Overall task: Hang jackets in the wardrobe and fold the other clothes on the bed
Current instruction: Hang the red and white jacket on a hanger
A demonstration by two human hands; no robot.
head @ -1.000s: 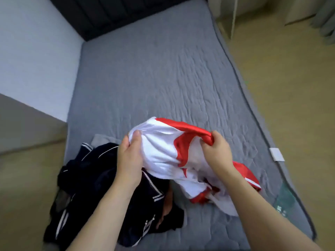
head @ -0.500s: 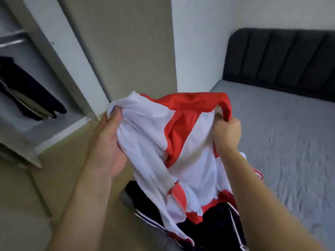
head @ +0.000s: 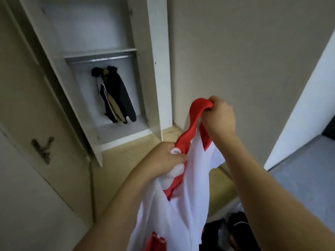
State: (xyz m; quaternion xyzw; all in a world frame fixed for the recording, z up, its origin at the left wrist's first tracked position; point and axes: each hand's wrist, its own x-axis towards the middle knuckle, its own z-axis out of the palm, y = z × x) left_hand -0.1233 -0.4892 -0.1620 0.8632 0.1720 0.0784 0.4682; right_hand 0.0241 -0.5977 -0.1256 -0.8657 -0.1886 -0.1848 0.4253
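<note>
I hold a red and white jacket [head: 181, 205] up in the air in front of me. My right hand [head: 220, 115] grips its red collar at the top. Lower and to the left, my left hand [head: 163, 156] clutches the white front edge of the jacket. The rest of the garment hangs down between my arms. Ahead on the left stands the open wardrobe [head: 101, 73], with a dark jacket [head: 116, 95] hanging from its rail. Dark clothes [head: 233, 232] lie at the bottom right on the corner of the grey bed [head: 304, 178].
The wardrobe's open door [head: 54, 124] juts toward me on the left. A closed door with a lever handle [head: 42, 147] is at far left. A beige wall fills the middle, a white wall corner [head: 308, 98] stands at right. Bare floor lies before the wardrobe.
I have turned from the bed toward the wardrobe. The jacket came up off the bed with both hands, and my right hand now holds the collar higher than my left.
</note>
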